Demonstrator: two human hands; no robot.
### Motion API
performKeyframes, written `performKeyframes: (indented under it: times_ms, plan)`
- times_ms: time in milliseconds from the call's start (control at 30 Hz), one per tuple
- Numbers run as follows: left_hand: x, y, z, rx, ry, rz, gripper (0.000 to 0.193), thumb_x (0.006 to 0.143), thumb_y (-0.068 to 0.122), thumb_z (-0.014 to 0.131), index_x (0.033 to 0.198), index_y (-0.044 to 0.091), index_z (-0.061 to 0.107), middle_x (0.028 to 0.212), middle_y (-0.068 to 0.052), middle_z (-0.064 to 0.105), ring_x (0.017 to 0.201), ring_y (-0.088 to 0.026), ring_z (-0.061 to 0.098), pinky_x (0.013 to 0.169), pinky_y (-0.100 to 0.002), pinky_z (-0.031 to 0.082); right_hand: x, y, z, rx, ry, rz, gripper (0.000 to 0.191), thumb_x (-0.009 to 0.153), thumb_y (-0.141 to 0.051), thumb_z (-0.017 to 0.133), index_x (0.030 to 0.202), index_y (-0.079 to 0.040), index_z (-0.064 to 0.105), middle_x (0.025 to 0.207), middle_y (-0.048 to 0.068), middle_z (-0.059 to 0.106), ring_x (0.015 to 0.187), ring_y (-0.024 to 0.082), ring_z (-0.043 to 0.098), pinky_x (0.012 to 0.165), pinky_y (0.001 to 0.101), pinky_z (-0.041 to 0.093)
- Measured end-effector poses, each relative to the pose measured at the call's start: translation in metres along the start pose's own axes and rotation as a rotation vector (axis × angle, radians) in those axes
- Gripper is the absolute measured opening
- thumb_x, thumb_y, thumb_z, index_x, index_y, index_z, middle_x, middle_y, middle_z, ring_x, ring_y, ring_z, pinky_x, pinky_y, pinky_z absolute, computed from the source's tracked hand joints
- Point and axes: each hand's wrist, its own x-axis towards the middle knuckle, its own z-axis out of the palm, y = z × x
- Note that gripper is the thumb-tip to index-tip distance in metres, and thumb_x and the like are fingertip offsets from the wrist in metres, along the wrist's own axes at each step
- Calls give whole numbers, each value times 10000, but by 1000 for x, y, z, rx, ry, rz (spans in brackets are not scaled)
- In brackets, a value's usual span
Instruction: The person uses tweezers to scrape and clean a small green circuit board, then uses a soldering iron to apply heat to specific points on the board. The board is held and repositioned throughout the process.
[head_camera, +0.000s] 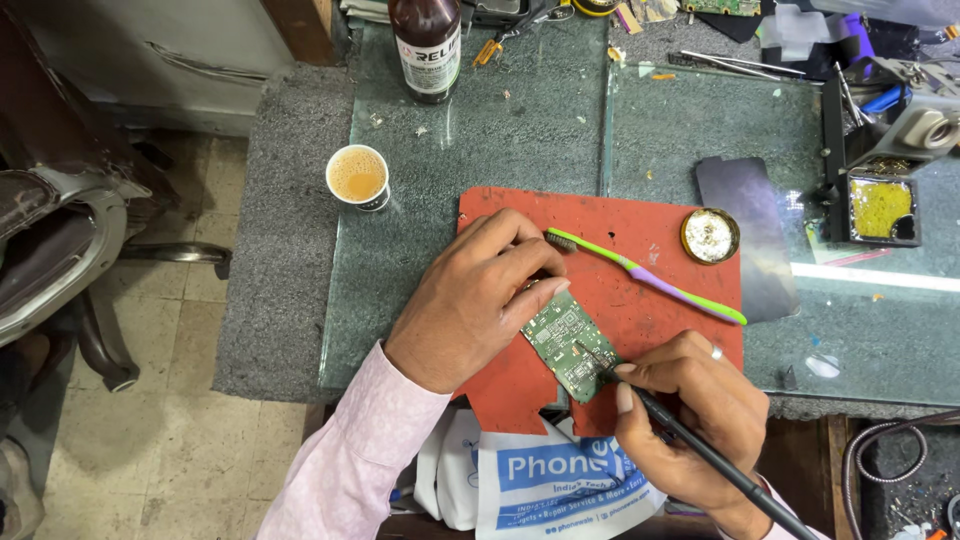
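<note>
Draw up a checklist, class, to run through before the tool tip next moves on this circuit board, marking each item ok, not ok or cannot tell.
1. Left hand steadies the green circuit board: ok.
2. Right hand grips the black tool: ok.
3. Tip touching the board: cannot tell.
4. Board lies on the red mat: ok.
5. Cup of tea stands off the mat: ok.
6. Toothbrush apart from the board: ok.

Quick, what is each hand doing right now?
Left hand: open, fingers pressing down on the green circuit board on the red mat.
Right hand: closed on a thin black tool, tip on the board.
</note>
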Motion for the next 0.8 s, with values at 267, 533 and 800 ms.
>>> performKeyframes:
  times_ms: [267,533,800]
  plan:
    - [-1,-1,0,8,10,19,151,879,144,775,963,56,684,1003,-65,593,932,-251,651,827,-376,547,1,-1,0,-32,-17,20,125,715,39,730,790,1,638,765,106,707,609,159,628,535,263,440]
    - [-1,-1,-1,1,1,18,147,887,144,766,969,54,685,1006,-71,594,921,-256,647,820,-380,545,1,-2,2,-32,-6,-1,131,715,52,728,795,0,636,759,107,705,619,162,634,557,266,454]
    - [-3,-3,-1,18,0,42,121,897,128,758,967,61,684,1008,-68,588,942,-253,648,835,-375,543,-1,-1,3,-21,1,-5,142,714,53,732,800,3,630,759,111,698,632,161,645,570,268,468]
